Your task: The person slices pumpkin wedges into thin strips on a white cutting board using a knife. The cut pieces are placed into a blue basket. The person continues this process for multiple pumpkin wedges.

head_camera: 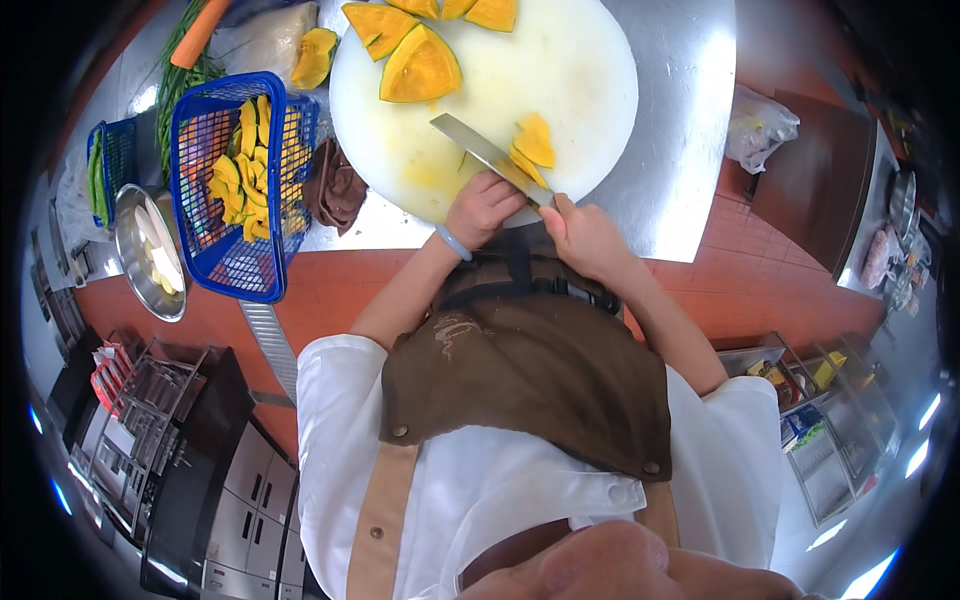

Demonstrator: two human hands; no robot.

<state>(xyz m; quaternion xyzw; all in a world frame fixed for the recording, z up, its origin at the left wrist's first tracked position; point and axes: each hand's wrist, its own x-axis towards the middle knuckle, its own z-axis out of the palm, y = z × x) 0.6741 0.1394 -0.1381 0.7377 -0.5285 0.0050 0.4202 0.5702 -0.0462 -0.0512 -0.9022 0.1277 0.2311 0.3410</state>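
Note:
On a round white cutting board (pixel 577 67), my right hand (pixel 589 236) grips the handle of a kitchen knife (pixel 487 154). Its broad blade slants up and to the left across the board. My left hand (pixel 486 208), a pale bracelet on its wrist, rests with curled fingers against the near side of the blade. Whatever may be under those fingers is hidden. Cut pumpkin slices (pixel 534 142) lie just beyond the blade on the right. A large pumpkin wedge (pixel 421 67) sits farther up the board, with several more wedges by the far edge.
Left of the board stands a blue plastic basket (pixel 281 187) holding pumpkin slices (pixel 244 176). A crumpled brown cloth (pixel 337 187) lies between them. Farther left are a steel bowl (pixel 176 304), a carrot (pixel 199 37) and a small blue basket (pixel 124 161). The steel table (pixel 675 150) ends near my waist.

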